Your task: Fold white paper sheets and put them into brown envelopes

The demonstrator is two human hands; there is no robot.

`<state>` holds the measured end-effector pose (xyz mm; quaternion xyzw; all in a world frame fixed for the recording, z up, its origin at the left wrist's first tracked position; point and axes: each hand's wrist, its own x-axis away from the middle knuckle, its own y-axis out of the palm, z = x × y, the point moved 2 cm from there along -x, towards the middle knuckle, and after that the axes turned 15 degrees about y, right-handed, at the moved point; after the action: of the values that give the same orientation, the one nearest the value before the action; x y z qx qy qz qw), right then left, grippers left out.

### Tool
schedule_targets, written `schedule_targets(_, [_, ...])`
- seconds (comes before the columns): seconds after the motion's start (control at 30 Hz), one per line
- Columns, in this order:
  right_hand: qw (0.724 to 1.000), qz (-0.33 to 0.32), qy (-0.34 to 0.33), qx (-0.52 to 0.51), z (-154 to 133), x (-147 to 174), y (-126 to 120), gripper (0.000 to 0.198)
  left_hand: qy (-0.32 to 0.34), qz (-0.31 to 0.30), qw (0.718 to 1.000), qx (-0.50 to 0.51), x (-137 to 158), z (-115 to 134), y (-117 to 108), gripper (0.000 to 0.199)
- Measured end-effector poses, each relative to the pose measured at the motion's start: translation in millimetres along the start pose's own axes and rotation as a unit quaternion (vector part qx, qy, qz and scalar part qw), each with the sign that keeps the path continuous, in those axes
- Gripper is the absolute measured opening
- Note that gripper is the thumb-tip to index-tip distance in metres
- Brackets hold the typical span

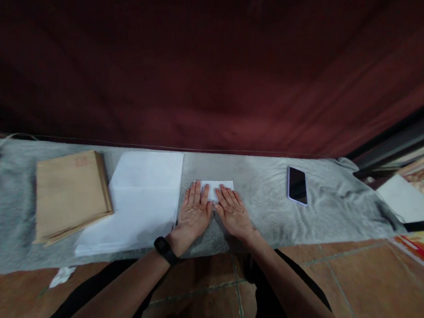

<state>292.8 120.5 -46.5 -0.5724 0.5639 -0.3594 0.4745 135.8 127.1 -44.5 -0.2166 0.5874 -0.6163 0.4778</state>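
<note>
A small folded white paper [212, 191] lies flat on the grey cloth in the middle of the view. Both hands press down on it from the near side. My left hand [194, 211], with a black watch on its wrist, covers the paper's left part with fingers stretched out. Over the right part lies my right hand [234, 213], flat, its fingers pointing away from me. The thumbs come close together at the paper's near edge. Beneath the palms the paper's lower side is hidden.
Left of my hands lies a stack of large white sheets [144, 200], partly under a pile of brown envelopes [69, 193]. A phone [297, 186] rests to the right on the grey cloth [259, 179]. A dark red curtain [204, 79] hangs behind; tiled floor [195, 295] shows below.
</note>
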Motion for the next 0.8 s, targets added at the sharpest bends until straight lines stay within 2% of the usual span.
schedule_targets(0.2, [0.999, 0.001, 0.018, 0.031, 13, 0, -3, 0.053, 0.002, 0.015, 1.000, 0.011, 1, -2, 2, 0.060])
schedule_targets(0.4, [0.998, -0.007, 0.035, 0.056, 21, -2, -6, 0.055, 0.013, 0.005, 0.999, -0.045, -1, -2, 1, 0.059])
schedule_targets(0.63, [0.997, -0.016, 0.055, 0.051, 17, -2, -10, 0.055, 0.105, 0.007, 0.994, -0.043, -11, 9, -3, 0.059])
schedule_targets(0.73, [0.997, -0.022, 0.058, 0.053, 15, -2, -12, 0.054, 0.149, 0.003, 0.988, -0.031, -15, 17, 1, 0.058])
schedule_targets(0.8, [0.996, -0.025, 0.059, 0.054, 14, -1, -12, 0.054, 0.153, 0.001, 0.988, -0.031, -18, 19, 7, 0.057])
